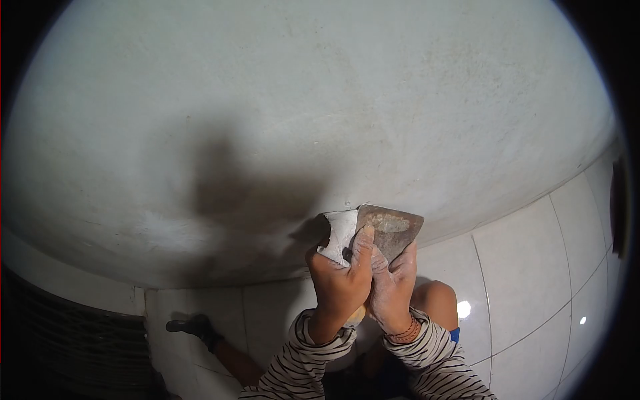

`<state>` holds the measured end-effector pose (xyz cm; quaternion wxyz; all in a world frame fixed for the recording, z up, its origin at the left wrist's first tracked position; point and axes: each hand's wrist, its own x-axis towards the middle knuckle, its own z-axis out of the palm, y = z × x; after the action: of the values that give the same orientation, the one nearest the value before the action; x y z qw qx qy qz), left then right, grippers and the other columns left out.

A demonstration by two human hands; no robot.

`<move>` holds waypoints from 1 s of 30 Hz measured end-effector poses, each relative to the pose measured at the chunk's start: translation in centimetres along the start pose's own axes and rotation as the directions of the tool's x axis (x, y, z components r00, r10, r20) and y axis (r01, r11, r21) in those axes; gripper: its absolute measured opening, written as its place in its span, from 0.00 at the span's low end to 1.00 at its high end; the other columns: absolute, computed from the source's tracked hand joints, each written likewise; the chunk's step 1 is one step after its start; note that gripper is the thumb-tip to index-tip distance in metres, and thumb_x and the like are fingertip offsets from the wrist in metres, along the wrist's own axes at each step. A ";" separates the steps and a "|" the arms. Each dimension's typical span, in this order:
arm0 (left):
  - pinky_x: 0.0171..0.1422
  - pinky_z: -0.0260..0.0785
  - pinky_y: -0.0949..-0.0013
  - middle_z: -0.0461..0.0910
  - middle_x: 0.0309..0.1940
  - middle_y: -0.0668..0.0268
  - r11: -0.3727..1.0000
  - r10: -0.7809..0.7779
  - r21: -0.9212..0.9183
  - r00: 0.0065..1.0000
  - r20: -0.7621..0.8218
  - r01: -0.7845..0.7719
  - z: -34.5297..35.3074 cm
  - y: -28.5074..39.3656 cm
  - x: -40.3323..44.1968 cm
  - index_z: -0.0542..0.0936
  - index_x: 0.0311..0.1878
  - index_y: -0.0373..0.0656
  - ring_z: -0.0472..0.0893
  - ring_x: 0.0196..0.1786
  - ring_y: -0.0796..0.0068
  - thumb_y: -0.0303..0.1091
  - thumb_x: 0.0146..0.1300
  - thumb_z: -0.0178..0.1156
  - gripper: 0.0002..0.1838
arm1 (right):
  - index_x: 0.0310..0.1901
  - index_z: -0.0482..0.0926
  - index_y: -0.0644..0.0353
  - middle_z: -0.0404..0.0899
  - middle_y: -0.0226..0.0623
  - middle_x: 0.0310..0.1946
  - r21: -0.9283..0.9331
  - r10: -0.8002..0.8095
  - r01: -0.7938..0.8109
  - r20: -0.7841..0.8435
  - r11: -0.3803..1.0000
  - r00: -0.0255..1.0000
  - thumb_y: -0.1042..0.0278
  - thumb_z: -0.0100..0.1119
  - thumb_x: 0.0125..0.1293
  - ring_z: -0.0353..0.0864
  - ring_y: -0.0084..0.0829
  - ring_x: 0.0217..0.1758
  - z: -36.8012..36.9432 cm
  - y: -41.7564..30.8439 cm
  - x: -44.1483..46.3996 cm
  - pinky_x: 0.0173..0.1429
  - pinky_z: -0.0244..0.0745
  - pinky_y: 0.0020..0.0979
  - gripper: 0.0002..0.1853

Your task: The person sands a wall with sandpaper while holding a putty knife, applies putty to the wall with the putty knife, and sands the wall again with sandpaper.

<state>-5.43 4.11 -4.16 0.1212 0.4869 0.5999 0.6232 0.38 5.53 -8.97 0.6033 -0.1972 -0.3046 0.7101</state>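
My left hand [341, 283] is closed around a scraper coated in white putty [341, 230], whose outer edge looks uneven. Beside it, my right hand [393, 287] grips a putty knife [392, 230] with a wide, stained metal blade pointing up. The two blades meet or overlap at their inner edges, and my left thumb lies at that seam. White residue covers parts of my fingers. A yellowish handle end shows below my left hand; which tool it belongs to I cannot tell. Both tools are close to the wall [427, 100], near its base.
Pale tiles [527, 287] cover the floor along the wall's foot. A dark slatted object [73, 340] stands at lower left, and a dark object [619, 207] is at the right edge. My bent knee [435, 300] and shoe [193, 327] are below. Shadows fall across the wall.
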 end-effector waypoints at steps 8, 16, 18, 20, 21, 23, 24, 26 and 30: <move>0.31 0.70 0.71 0.80 0.24 0.60 0.999 0.050 -0.005 0.997 -0.060 -0.051 0.2 -0.2 0.5 0.78 0.36 0.30 0.80 0.26 0.73 0.27 0.58 0.60 0.08 | 0.58 0.56 0.66 0.69 0.40 0.50 -0.064 -0.011 0.011 -0.004 0.998 1.000 0.74 0.57 0.63 0.70 0.27 0.52 0.0 -0.2 0.3 0.59 0.64 0.28 0.26; 0.32 0.70 0.71 0.80 0.25 0.60 0.996 0.089 -0.009 0.992 -0.088 -0.090 0.4 0.0 0.3 0.77 0.35 0.31 0.80 0.27 0.74 0.27 0.58 0.61 0.07 | 0.58 0.57 0.66 0.69 0.40 0.50 -0.114 -0.048 0.052 0.037 0.992 0.998 0.73 0.58 0.63 0.70 0.26 0.52 -0.5 0.2 0.5 0.58 0.64 0.27 0.26; 0.31 0.70 0.71 0.80 0.25 0.60 0.997 0.055 -0.040 0.991 -0.122 -0.060 0.5 0.0 0.3 0.78 0.35 0.32 0.80 0.27 0.73 0.27 0.59 0.61 0.07 | 0.58 0.56 0.67 0.69 0.41 0.50 -0.076 -0.040 0.043 0.044 0.996 0.998 0.72 0.58 0.63 0.70 0.26 0.52 -0.4 0.3 0.5 0.58 0.64 0.28 0.26; 0.31 0.70 0.71 0.80 0.24 0.61 0.997 0.076 -0.022 0.993 -0.090 -0.079 0.5 -0.1 0.4 0.78 0.35 0.32 0.79 0.26 0.74 0.28 0.59 0.61 0.07 | 0.58 0.56 0.67 0.69 0.41 0.50 -0.076 -0.050 0.051 0.018 0.996 0.999 0.72 0.58 0.63 0.70 0.26 0.52 -0.2 0.3 0.2 0.58 0.64 0.28 0.26; 0.30 0.70 0.71 0.80 0.24 0.61 0.994 0.105 -0.005 0.993 -0.052 -0.106 0.4 0.0 0.6 0.78 0.35 0.32 0.79 0.26 0.74 0.28 0.59 0.61 0.07 | 0.58 0.56 0.67 0.69 0.41 0.50 -0.071 -0.067 0.066 -0.009 0.995 0.998 0.72 0.57 0.63 0.70 0.26 0.52 0.0 0.3 0.1 0.58 0.64 0.28 0.26; 0.35 0.69 0.74 0.79 0.28 0.62 0.997 0.072 -0.014 0.997 -0.020 -0.072 0.0 -0.2 0.6 0.76 0.38 0.31 0.77 0.30 0.77 0.26 0.59 0.61 0.08 | 0.58 0.56 0.67 0.69 0.41 0.50 -0.072 -0.071 0.071 -0.007 0.995 0.997 0.71 0.57 0.63 0.70 0.26 0.52 0.3 0.1 0.2 0.58 0.65 0.28 0.26; 0.39 0.69 0.76 0.78 0.32 0.64 0.999 0.035 -0.017 0.999 0.016 -0.034 -0.1 -0.2 0.5 0.75 0.41 0.31 0.76 0.34 0.80 0.24 0.59 0.61 0.09 | 0.58 0.55 0.67 0.69 0.41 0.50 -0.069 -0.071 0.070 -0.012 0.995 0.997 0.71 0.57 0.63 0.70 0.26 0.52 0.3 0.1 0.2 0.58 0.65 0.28 0.27; 0.40 0.69 0.76 0.78 0.33 0.64 0.999 0.045 -0.012 0.999 0.013 -0.045 -0.1 -0.1 0.4 0.75 0.41 0.31 0.76 0.34 0.80 0.23 0.59 0.61 0.09 | 0.58 0.55 0.67 0.69 0.41 0.50 -0.074 -0.066 0.065 -0.004 0.995 0.998 0.71 0.57 0.63 0.70 0.26 0.52 0.3 -0.1 0.2 0.58 0.65 0.27 0.27; 0.40 0.68 0.75 0.77 0.33 0.64 1.000 -0.001 -0.004 1.000 -0.002 0.001 -0.1 -0.4 0.3 0.75 0.40 0.31 0.75 0.35 0.80 0.24 0.59 0.61 0.09 | 0.59 0.55 0.67 0.69 0.41 0.50 -0.072 -0.026 0.025 -0.016 0.997 1.000 0.72 0.57 0.63 0.70 0.27 0.52 0.0 0.3 0.1 0.58 0.65 0.28 0.27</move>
<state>-5.77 4.35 -4.33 0.1217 0.4857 0.5989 0.6250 0.14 5.63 -9.20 0.6076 -0.2208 -0.3273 0.6892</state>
